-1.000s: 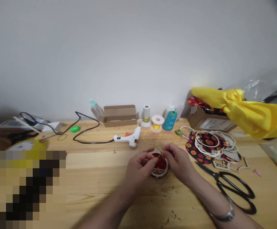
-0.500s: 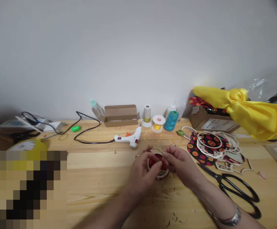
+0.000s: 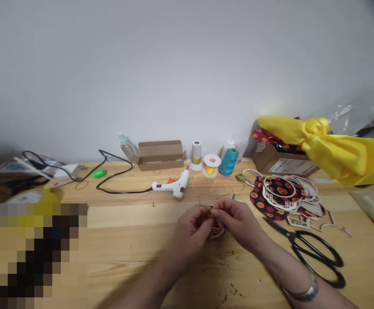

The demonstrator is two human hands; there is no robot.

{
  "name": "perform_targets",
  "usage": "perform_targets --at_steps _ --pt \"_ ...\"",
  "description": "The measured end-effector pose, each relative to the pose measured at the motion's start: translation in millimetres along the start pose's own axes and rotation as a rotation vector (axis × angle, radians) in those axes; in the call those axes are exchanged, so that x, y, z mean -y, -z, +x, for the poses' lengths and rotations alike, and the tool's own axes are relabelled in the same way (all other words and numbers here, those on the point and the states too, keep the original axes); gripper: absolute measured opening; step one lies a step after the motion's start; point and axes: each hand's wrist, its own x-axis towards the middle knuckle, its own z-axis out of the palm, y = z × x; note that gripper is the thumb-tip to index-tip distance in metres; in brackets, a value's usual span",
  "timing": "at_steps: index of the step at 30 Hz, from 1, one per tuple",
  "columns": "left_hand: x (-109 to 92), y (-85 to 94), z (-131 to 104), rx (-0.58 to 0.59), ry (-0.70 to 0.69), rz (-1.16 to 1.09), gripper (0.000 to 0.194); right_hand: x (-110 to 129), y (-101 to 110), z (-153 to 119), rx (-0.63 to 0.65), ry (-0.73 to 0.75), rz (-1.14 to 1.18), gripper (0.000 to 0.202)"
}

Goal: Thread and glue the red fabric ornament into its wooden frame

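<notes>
Meeting just below the middle of the head view, both hands work over a small red disc [image 3: 217, 233] with a pale lattice edge, which lies largely hidden between and beneath them. The right hand [image 3: 240, 221], coming from the lower right, presses thumb and forefinger together on a thin greenish cord [image 3: 212, 213]. The left hand [image 3: 191, 227], from the lower left, curls its fingers close to that pinch; I cannot tell whether it grips the cord or the disc. Above the hands stand a yellow spool [image 3: 212, 160] and a teal spool [image 3: 228, 162], with a glue gun [image 3: 169, 187] lying left of centre. Scissors [image 3: 291, 237] lie at lower right, handles toward the corner, near a pile of pale frames [image 3: 268, 201] and patterned fabric [image 3: 257, 206]. At upper right, yellow cloth [image 3: 348, 150] drapes over a carton [image 3: 266, 161].
</notes>
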Motion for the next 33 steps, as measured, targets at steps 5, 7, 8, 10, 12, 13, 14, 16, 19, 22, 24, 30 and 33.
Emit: perform_targets --at_steps 5,7,8,10,12,13,14,16,19,22,24,30,33 --pt "-7 1.2 2 -0.013 0.114 -0.038 0.011 -2 0 1 -0.001 0.001 0.009 0.017" --pt "-11 1.8 2 -0.022 0.164 -0.06 0.012 -3 0 0 0.007 0.009 0.028 0.017" --pt "-13 2.1 2 -0.026 0.18 -0.072 0.013 -3 0 0 0.012 0.011 0.033 0.017" --pt "-14 2.8 3 -0.033 0.192 -0.097 0.014 -3 -1 0 0.013 0.009 0.03 0.017" --pt "-13 3.6 4 -0.035 0.186 -0.118 0.014 -2 -2 0 0.001 0.003 0.019 0.017" --pt "-12 4.1 4 -0.038 0.185 -0.131 0.015 -2 -2 0 -0.005 0.002 0.017 0.017" --pt "-11 4.5 4 -0.04 0.187 -0.146 0.015 -2 -2 0 -0.01 0.003 0.017 0.017" --pt "-9 5.5 5 -0.051 0.214 -0.169 0.016 -2 -1 1 -0.012 0.015 0.021 0.017" --pt "-5 6.9 6 -0.062 0.283 -0.187 0.019 -3 0 1 0.0 0.033 0.032 0.015" --pt "-2 7.3 5 -0.045 0.292 -0.223 0.02 -2 0 1 0.012 0.017 0.054 0.016" --pt "-3 6.5 5 -0.04 0.285 -0.253 0.018 -1 -1 0 0.014 -0.001 0.067 0.018" --pt "-8 5.8 6 -0.049 0.245 -0.257 0.014 -3 -2 0 0.026 -0.022 0.112 0.02" --pt "-7 8.7 7 -0.052 0.215 -0.229 0.014 -3 2 -1 0.064 0.039 0.015 0.017"
